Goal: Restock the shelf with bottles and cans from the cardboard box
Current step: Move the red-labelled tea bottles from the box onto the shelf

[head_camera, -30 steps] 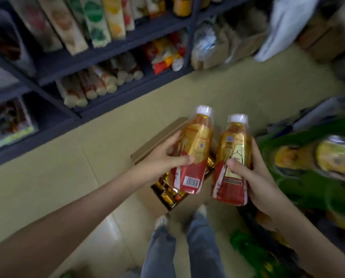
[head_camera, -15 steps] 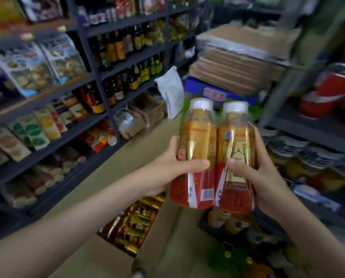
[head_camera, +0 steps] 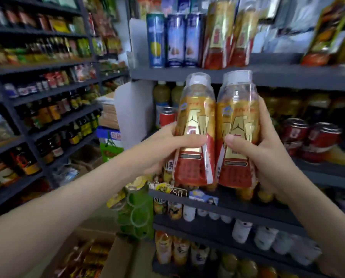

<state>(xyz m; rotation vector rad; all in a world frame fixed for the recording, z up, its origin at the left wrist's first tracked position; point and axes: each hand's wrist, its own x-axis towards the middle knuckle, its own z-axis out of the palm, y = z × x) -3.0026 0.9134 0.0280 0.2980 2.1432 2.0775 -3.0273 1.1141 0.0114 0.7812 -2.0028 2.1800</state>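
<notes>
I hold two upright gold-and-red drink bottles with white caps side by side, at chest height in front of the dark grey shelf unit (head_camera: pixel 288 77). My left hand (head_camera: pixel 163 147) grips the left bottle (head_camera: pixel 195 117) around its middle. The right bottle (head_camera: pixel 237 117) is gripped by my right hand (head_camera: pixel 267 157). The two bottles touch each other. On the shelf above stand two matching bottles (head_camera: pixel 227 33). Down at the bottom left lies the cardboard box (head_camera: pixel 111 255), with several gold cans inside.
Tall blue cans (head_camera: pixel 175 39) stand on the upper shelf left of the matching bottles. Red cans (head_camera: pixel 312 137) fill the middle shelf at right. A green carton stack (head_camera: pixel 135 213) leans beside the unit. Across the aisle, a left shelf unit (head_camera: pixel 47 93) carries dark bottles.
My view has swung up from the floor and box to the shelf at right. Both hands have lifted the bottles higher and closer to the shelf.
</notes>
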